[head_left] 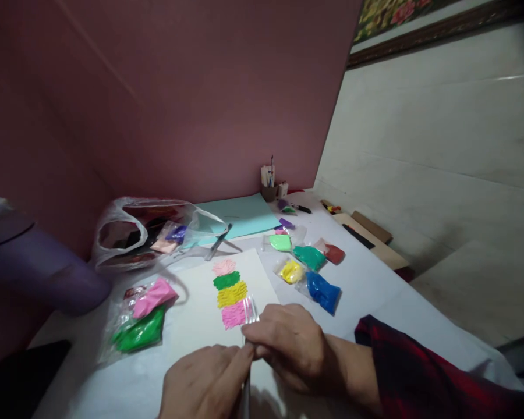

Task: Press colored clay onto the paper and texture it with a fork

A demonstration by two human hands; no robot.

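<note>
A metal fork (250, 309) rests with its tines on the right end of a pink clay strip (232, 315). My right hand (290, 337) is closed around the fork just behind the tines. My left hand (207, 381) is closed too, its thumb side pressed to the handle below; its fingertips are partly hidden. Above the pink strip lie a yellow clay strip (232, 294), a green clay strip (226, 281) and a pale pink clay strip (224, 266), stacked in a column with ragged, ridged texture. All are stuck on a white sheet of paper (196, 302).
Right of the paper lie several clay packets, including a blue packet (323, 292). On the left sit a green clay packet (140, 330), a clear plastic bag (122, 233) and a purple cylinder (48, 262). A knife-like tool (218, 241), teal sheets (244, 216) and a pen cup (268, 189) are behind.
</note>
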